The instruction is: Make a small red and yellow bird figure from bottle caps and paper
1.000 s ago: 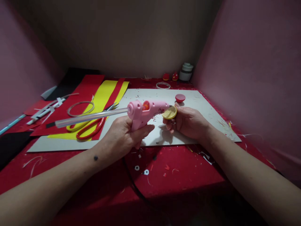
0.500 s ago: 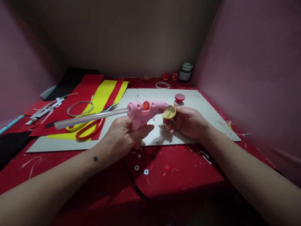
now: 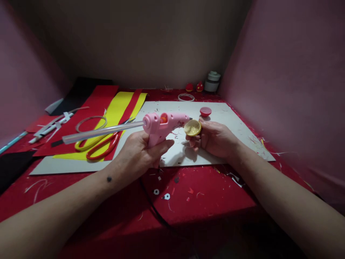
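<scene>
My left hand (image 3: 144, 149) is wrapped round the handle of a pink glue gun (image 3: 156, 126), which has a long clear glue stick (image 3: 102, 132) in its back. The gun's dark nozzle points right, just above a small yellow ribbed cup (image 3: 192, 128). Pinched at its right edge, the cup is in my right hand (image 3: 214, 138), its hollow side facing me. Behind my right hand, a red cup-shaped piece (image 3: 205, 112) rests on the white board (image 3: 161, 108).
Red-and-yellow-handled scissors (image 3: 101, 147) lie on yellow (image 3: 122, 100) and red sheets (image 3: 91, 104) at left. Tape rings, two small red figures (image 3: 199, 86) and a lidded jar (image 3: 212, 82) stand farther back. Two paper eyes (image 3: 166, 196) and scraps lie in front; a black cord hangs below.
The glue gun has shifted slightly left, its nozzle drawn back from the yellow cup's inside. The cup is tilted more towards me, showing more of its hollow.
</scene>
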`<act>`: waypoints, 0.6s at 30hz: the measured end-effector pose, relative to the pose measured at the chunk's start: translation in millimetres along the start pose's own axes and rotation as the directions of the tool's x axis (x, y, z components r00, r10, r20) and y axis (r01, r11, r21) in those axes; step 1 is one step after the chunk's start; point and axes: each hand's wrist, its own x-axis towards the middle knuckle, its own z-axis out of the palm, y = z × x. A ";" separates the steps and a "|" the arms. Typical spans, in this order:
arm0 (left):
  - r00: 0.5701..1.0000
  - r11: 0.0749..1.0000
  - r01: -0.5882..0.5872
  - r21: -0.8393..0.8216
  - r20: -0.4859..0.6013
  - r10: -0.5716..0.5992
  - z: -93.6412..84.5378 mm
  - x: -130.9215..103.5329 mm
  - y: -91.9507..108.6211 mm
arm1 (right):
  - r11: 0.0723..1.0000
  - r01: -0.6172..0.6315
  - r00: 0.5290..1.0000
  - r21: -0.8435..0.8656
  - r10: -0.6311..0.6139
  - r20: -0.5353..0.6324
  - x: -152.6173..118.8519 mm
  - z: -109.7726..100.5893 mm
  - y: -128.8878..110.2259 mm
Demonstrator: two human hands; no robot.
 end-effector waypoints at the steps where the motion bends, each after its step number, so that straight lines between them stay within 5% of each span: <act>1: 1.000 1.000 0.002 -0.010 -0.001 -0.002 -0.2 0.3 -0.3 | 1.000 0.005 1.000 0.010 -0.005 -0.016 -0.3 -1.0 -1.2; 12: 0.999 0.998 -0.042 -0.036 -0.009 0.041 -5.5 1.8 1.6 | 0.971 0.239 0.940 0.026 -0.224 -0.257 -2.7 -10.6 -22.7; 18: 1.000 0.998 -0.024 -0.065 -0.014 0.023 -4.9 3.7 -1.4 | 0.969 0.219 0.916 -0.112 -0.244 -0.318 7.8 -27.4 -14.7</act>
